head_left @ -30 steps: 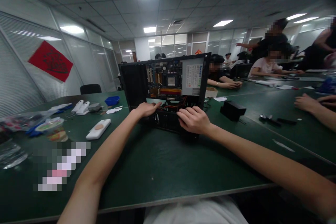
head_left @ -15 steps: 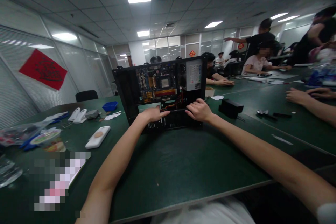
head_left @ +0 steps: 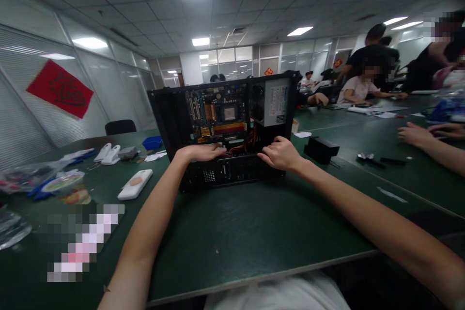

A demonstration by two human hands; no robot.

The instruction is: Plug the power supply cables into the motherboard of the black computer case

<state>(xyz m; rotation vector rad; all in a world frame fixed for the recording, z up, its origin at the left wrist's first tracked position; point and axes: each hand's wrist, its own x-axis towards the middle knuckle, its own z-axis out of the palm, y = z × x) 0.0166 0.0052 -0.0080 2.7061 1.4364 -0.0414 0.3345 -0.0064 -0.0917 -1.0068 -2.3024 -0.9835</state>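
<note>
An open black computer case (head_left: 218, 174) stands upright on the table in front of me. Inside it are a motherboard (head_left: 203, 109) with a silver processor square, a grey power supply (head_left: 272, 101), and reddish cables (head_left: 247, 143). My left hand (head_left: 201, 152) lies across the case's lower rim, gripping it with the fingers extended inward and their tips partly hidden near the cables. My right hand (head_left: 281, 154) is closed over the same rim farther right, below the power supply, its fingers curled inward.
Left lie a white power bank-like object (head_left: 135, 185), a blue tray (head_left: 151, 143), a plastic cup (head_left: 70, 189) and bagged items (head_left: 32, 179). At right are a black box-shaped part (head_left: 321, 149) and another person's hands (head_left: 417, 134). Several people sit or stand farther back.
The case has come slightly nearer and looks larger. My left hand has shifted a little left and flattened over the rim; my right hand keeps its hold.
</note>
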